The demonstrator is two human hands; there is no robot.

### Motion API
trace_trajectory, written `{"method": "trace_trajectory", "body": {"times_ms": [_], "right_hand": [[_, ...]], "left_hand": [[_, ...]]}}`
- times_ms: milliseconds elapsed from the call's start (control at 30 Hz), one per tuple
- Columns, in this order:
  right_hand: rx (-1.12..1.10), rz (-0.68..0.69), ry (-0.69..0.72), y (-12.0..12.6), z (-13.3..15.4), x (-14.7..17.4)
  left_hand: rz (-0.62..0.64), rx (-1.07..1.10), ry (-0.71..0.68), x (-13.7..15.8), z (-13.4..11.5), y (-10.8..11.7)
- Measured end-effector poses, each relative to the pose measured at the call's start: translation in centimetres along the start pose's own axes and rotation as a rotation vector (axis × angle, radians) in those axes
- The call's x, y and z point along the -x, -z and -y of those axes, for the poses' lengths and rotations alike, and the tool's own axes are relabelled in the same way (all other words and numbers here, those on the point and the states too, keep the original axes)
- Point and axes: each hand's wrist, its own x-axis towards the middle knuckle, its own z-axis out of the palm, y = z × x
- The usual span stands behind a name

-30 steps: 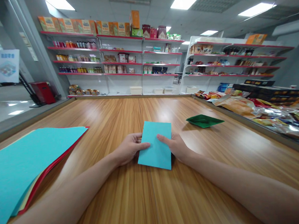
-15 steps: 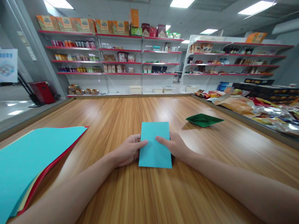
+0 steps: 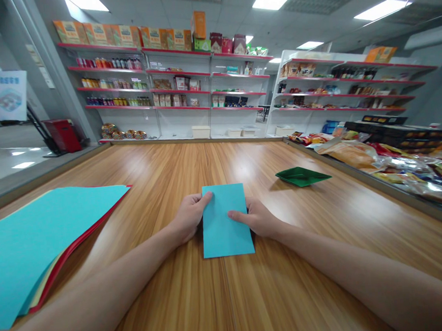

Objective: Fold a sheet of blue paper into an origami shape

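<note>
A light blue rectangle of folded paper (image 3: pixel 226 236) is held just above the table in front of me. My left hand (image 3: pixel 190 214) grips its left edge, thumb lying on the upper left corner and fingers behind. On the right edge, my right hand (image 3: pixel 259 217) pinches the paper with the thumb across its face. The fingers behind the paper are hidden. To the right lies a green folded paper shape (image 3: pixel 302 176), like a shallow boat, apart from both hands.
A stack of large coloured sheets (image 3: pixel 53 229), blue on top with cream and red below, lies at the left. Packaged snacks (image 3: pixel 358 155) are heaped beyond the table's right rim. Stocked shelves (image 3: pixel 177 92) stand past the far edge of the wooden table (image 3: pixel 190 163).
The blue paper has shifted slightly left and toward me, and its tilt has changed. My left thumb has moved up to the upper left corner. The green paper stays in place.
</note>
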Motion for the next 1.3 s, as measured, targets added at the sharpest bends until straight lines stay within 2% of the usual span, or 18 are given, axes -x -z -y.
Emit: {"method": "trace_trajectory", "body": {"times_ms": [300, 533, 733, 1100, 1233, 1300], "right_hand": [[0.086, 0.029, -0.026, -0.3, 0.1, 0.2], [0.162, 0.03, -0.008, -0.3, 0.2, 0.5], [0.194, 0.029, -0.006, -0.3, 0.4, 0.5], [0.179, 0.042, 0.005, -0.3, 0.3, 0.6], [0.191, 0.012, 0.008, -0.3, 0.1, 0.5], [0.278, -0.065, 0.037, -0.3, 0.1, 0.3]], "left_hand": [[-0.161, 0.044, -0.099, -0.3, -0.5, 0.0], [-0.158, -0.011, -0.149, -0.1, -0.8, 0.5], [-0.122, -0.003, -0.1, 0.1, -1.2, 0.8], [-0.225, -0.098, -0.2, -0.2, -0.9, 0.5], [-0.1, -0.046, -0.12, -0.1, -0.9, 0.5], [-0.066, -0.068, -0.124, -0.2, -0.7, 0.6]]}}
